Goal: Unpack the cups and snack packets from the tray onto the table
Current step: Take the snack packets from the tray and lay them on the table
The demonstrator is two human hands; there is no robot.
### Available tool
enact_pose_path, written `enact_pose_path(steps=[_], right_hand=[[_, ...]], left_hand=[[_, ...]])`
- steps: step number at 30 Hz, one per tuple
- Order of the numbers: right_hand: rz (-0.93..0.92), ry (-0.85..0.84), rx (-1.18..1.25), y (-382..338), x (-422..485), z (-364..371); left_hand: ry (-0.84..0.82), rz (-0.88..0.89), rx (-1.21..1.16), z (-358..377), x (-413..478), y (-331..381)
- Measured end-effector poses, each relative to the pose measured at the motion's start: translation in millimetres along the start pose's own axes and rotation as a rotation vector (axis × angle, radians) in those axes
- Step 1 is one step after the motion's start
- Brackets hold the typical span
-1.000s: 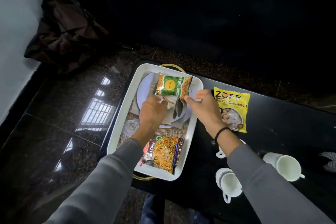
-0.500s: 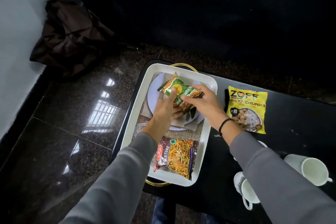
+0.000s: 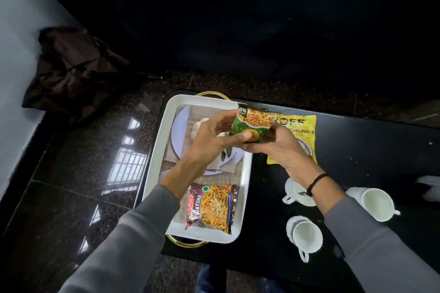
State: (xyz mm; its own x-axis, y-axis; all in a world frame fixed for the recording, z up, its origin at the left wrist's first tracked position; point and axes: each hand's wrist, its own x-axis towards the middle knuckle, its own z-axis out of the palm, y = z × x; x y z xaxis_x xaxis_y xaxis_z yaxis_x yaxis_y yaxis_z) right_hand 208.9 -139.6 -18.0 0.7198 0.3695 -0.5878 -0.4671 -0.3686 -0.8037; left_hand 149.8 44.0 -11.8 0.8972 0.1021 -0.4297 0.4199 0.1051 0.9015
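Green snack packet (image 3: 254, 124) sits upright between both hands above the white tray's (image 3: 152, 173) right rim, long axis roughly vertical, printed face toward the camera. Left hand (image 3: 212, 140) pinches its lower edge; right hand (image 3: 281, 150) cups it underneath.

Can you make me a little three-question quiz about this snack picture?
1. True or false: both hands hold the green packet.
2. Which packet lies in the white tray? A) yellow packet B) Mixture packet C) none
3. How many white cups stand on the black table?

Key: 1 true, left hand and right hand both grip it. 2 B. 3 three.
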Motion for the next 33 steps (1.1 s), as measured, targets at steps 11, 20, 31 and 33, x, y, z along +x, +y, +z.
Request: enact_pose_path(steps=[11,20,31,33], right_hand=[[0.166,0.081,0.213,14,-48,-106],[0.198,0.168,0.151,53,-47,-185],[0.304,0.247,0.152,87,-16,-232],[0.297,0.251,0.103,92,-12,-233]], left_hand=[[-0.099,-0.384,0.032,118,31,14],[-0.218,-0.391,0.116,191,57,6],[-0.066,-0.423,0.237,262,88,-19],[-0.028,-0.402,0.309,263,90,-22]])
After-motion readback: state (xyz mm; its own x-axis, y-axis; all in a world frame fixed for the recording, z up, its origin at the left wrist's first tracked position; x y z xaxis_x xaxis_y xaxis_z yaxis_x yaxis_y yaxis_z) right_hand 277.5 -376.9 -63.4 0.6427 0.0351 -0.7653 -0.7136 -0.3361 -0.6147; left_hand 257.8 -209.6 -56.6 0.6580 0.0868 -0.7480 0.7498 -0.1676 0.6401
